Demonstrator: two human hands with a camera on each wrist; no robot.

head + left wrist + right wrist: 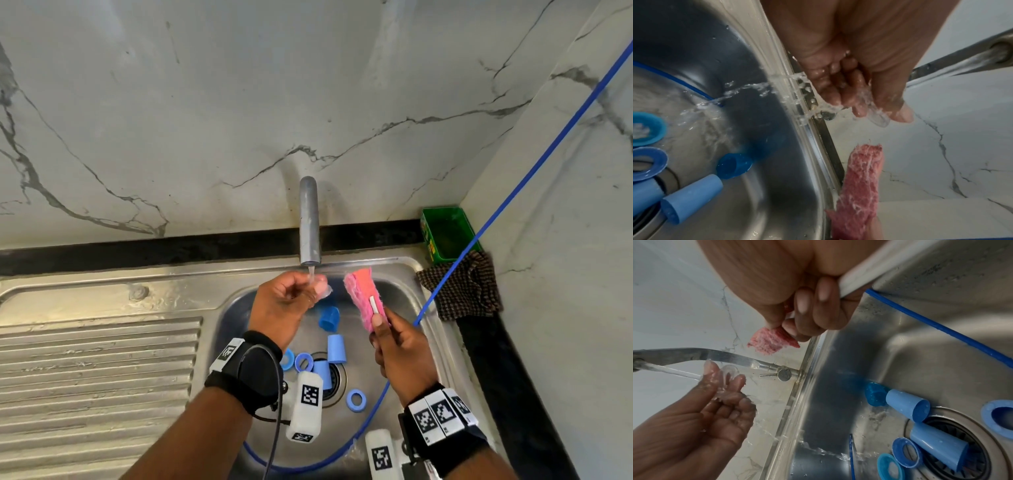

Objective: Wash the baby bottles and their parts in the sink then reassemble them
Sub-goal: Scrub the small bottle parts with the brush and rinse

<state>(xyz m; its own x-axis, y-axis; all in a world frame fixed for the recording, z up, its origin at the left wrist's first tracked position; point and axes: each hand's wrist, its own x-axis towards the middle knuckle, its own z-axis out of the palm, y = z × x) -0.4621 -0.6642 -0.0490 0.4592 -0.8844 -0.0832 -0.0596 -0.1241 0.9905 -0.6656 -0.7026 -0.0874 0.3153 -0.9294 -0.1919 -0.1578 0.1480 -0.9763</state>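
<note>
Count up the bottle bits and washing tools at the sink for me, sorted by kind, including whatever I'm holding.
Blue caps, in the sink: 3
Blue rings, in the sink: 3
Clear teat, in the left hand under the tap: 1
Pink sponge brush, in the right hand: 1
Total: 8
</note>
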